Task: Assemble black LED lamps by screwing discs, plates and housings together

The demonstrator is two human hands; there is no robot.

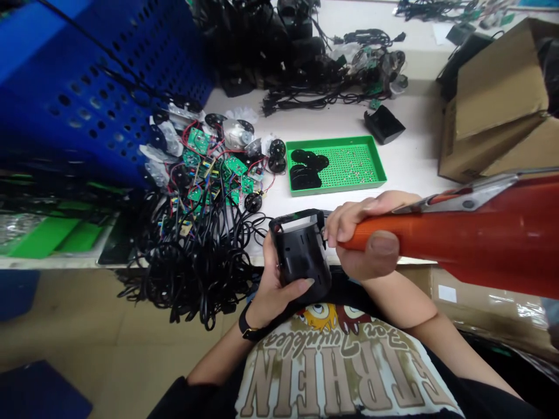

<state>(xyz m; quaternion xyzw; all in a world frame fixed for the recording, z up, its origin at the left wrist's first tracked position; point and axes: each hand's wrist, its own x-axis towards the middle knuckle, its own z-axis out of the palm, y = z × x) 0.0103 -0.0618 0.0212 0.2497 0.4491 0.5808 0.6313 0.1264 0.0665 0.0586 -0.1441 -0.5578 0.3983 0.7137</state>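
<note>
My left hand (274,288) is wrapped round a black plastic housing (299,249), held upright just in front of my chest at the table's near edge. My right hand (365,235) grips the orange body of a powered screwdriver (471,233), whose tip points left into the upper right side of the housing. The tool's tip is hidden behind my fingers and the housing rim. A black watch sits on my left wrist.
A green tray (371,160) holds black discs and small screws. Green circuit boards with wires (213,169) and tangled black cables (196,256) lie left. A blue perforated crate (87,87), cardboard boxes (493,116) and another black housing (384,123) stand on the white table (414,157).
</note>
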